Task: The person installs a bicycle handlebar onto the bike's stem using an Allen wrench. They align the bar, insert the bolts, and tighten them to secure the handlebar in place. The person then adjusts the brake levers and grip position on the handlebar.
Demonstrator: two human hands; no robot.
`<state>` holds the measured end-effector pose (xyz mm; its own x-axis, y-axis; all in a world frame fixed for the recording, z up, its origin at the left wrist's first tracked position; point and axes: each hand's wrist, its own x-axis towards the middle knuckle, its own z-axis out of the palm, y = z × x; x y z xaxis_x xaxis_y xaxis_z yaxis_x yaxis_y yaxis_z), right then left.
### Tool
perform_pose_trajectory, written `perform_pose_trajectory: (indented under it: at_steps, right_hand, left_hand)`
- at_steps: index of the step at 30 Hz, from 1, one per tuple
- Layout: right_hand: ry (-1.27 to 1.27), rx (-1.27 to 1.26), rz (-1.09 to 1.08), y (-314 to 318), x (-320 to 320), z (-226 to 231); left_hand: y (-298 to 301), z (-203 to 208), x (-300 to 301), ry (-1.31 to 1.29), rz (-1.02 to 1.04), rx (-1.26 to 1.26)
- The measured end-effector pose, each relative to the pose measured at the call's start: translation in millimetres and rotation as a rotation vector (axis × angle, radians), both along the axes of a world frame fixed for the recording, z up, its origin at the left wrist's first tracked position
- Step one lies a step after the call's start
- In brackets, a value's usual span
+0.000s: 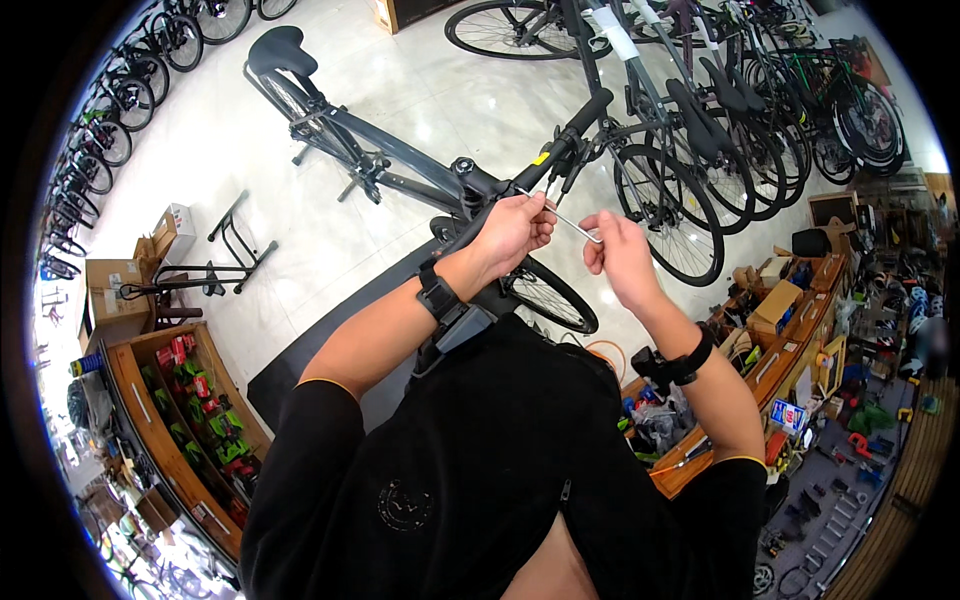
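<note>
My left hand (513, 236) is closed in a pinch around the shaft of a thin silver hex key (573, 225), beside the stem of a dark grey bicycle (400, 153). The key's far end reaches the stem area by the handlebar (584, 117); exactly where it sits I cannot tell. At the key's bent near end, my right hand (622, 258) has its fingers curled against it. The bicycle's black saddle (282, 52) lies at the far left, and its front wheel (552, 296) shows below my hands.
A row of parked bicycles (672, 215) stands close at the right. Open wooden drawers with tools flank me, one at the left (165, 365) and one at the right (790, 335). A black stand (225, 265) and cardboard boxes (118, 290) are on the left floor.
</note>
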<state>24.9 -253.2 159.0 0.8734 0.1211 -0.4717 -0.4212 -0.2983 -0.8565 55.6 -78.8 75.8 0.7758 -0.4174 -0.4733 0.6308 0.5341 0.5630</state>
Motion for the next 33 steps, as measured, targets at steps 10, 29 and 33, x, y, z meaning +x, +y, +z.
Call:
perform_pose_trajectory:
  at_steps: [10,29,33]
  right_hand:
    - [-1.038,-1.003,0.661,-20,0,-7]
    - [0.183,0.208,0.066,-10,6,-6]
    - [-0.167,-0.273,0.399,-21,0,-10]
  left_hand:
    - [-2,-2,0,0.003,0.022,0.029]
    - [-5,1,-1,0.002,0.05,0.041]
    - [-3,1,-5,-0.025,-0.043,0.068]
